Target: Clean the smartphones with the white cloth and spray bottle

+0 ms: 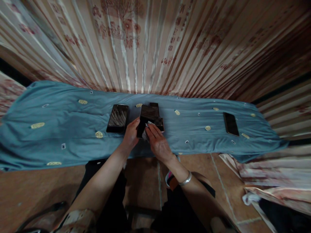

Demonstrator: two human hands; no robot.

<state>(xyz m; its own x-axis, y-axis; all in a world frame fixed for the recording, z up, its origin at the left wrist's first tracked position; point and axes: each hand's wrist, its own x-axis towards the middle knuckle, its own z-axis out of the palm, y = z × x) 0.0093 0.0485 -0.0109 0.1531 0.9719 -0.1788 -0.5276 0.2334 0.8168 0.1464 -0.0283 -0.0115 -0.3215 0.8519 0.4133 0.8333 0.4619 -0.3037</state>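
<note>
Reaches in with 2 bare forearms [99, 184]. Holds a dark device [147, 115] at mid-length of the counter [73, 134] in closed left grip [132, 133], presses white cloth [145, 134] to it under closed right grip [158, 142]. Has 1 tablet [118, 118] just left, 1 phone [231, 124] toward the right end.

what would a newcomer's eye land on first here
Likely first, at the centre: the left grip holds a glossy black device while the right grip holds a crumpled white wipe against it. Beneath them stretches a teal pineapple-print cloth, with a black smartphone lying toward its right end. Behind hangs a pleated curtain with reddish prints.
</note>
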